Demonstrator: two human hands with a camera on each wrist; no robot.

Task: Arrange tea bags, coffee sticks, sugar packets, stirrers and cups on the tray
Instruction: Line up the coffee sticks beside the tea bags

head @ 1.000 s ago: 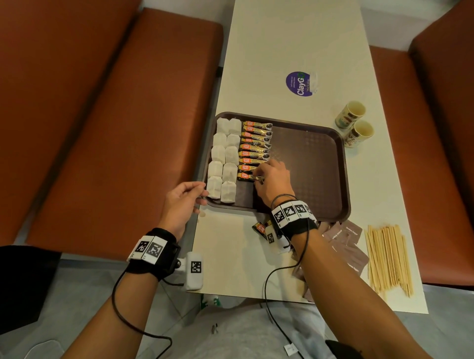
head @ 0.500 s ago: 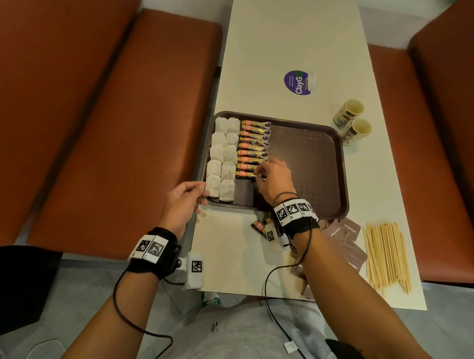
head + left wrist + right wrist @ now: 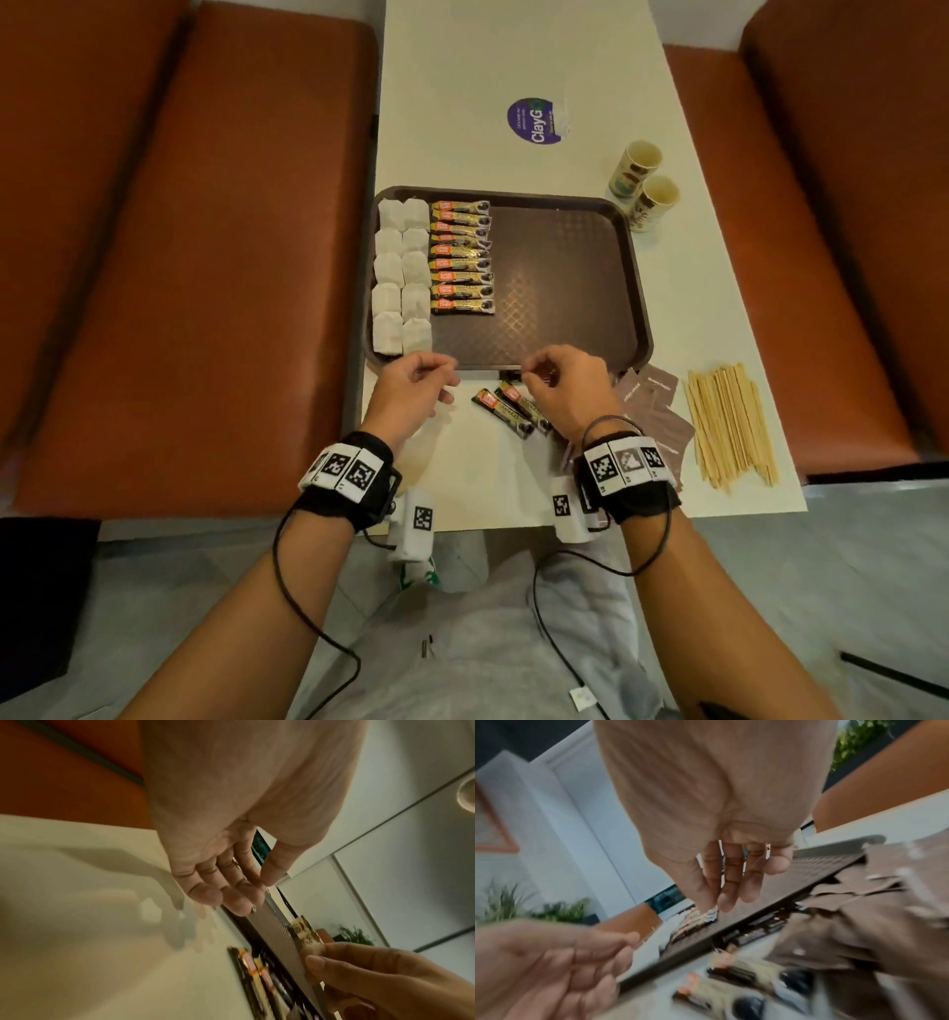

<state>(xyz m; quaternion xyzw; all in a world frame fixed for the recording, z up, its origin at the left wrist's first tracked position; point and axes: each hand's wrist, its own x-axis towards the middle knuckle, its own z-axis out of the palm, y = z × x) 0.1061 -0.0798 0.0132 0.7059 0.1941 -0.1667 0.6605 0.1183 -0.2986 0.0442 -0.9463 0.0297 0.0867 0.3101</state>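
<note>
The brown tray (image 3: pixel 565 288) holds two columns of white tea bags (image 3: pixel 403 272) at its left and one column of coffee sticks (image 3: pixel 462 257) beside them. Its right half is bare. My left hand (image 3: pixel 447 377) hovers at the tray's near left edge, fingers loosely curled, holding nothing. My right hand (image 3: pixel 534 377) hovers at the near edge further right, also empty; the right wrist view shows its fingers (image 3: pixel 731 898) hanging loose. A few loose coffee sticks (image 3: pixel 513 411) lie on the table between my hands.
Brown sugar packets (image 3: pixel 652 411) lie right of my right hand, with a bundle of wooden stirrers (image 3: pixel 729 421) beyond them. Two paper cups (image 3: pixel 642 185) lie on their sides past the tray's far right corner. Orange benches (image 3: pixel 205 231) flank the table.
My right hand has drawn back from the row of coffee sticks to the tray's near edge. My left hand has moved right from the table's side edge to the tray's near edge.
</note>
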